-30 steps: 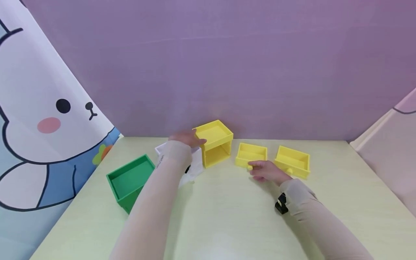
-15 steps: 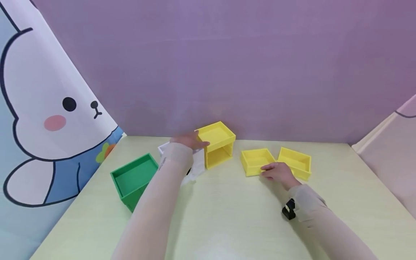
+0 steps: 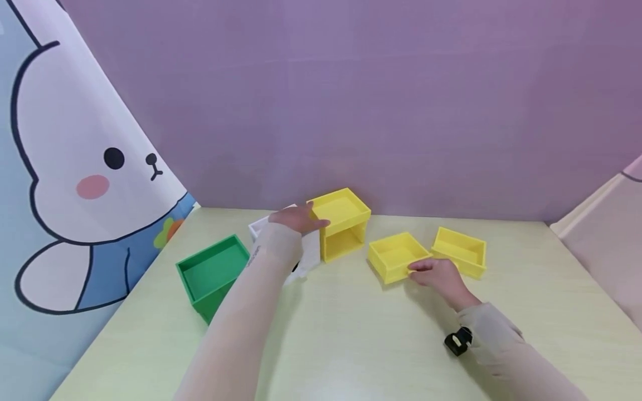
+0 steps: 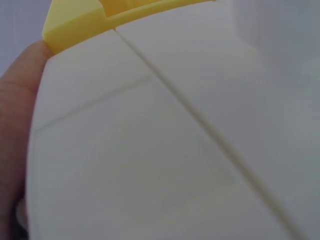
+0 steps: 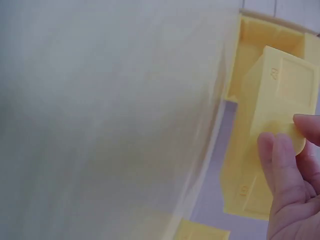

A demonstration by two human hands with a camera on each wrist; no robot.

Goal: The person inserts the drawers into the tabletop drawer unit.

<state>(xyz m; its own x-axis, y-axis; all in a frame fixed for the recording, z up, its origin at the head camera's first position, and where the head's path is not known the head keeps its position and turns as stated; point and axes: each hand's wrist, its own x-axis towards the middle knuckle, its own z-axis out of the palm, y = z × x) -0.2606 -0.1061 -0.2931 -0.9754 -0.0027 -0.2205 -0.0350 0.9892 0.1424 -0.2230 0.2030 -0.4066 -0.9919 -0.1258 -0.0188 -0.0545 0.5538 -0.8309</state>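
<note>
My left hand [image 3: 298, 218] grips the left side of a yellow cabinet [image 3: 343, 214], its thumb along the front upper edge. The cabinet has a shallow tray top and an open front bay, seen from outside. My right hand [image 3: 441, 278] pinches the round knob [image 5: 295, 137] of a yellow drawer [image 3: 398, 253] between thumb and fingers. The drawer is turned at an angle, its knob side towards my right hand and its hollow facing up. In the left wrist view, part of the yellow cabinet [image 4: 75, 22] shows above a broad white surface [image 4: 125, 150].
A second yellow drawer [image 3: 460, 252] lies on the table [image 3: 346, 340] to the right, behind my right hand. On the left stands a green box [image 3: 213, 267] with a tray top. A white box [image 3: 311, 250] is partly hidden by my left hand. A purple backdrop [image 3: 326, 100] rises behind.
My right hand has drawn the yellow drawer nearer to me and slightly right, turning it at an angle. The left hand keeps its hold on the cabinet. The head view has shifted slightly.
</note>
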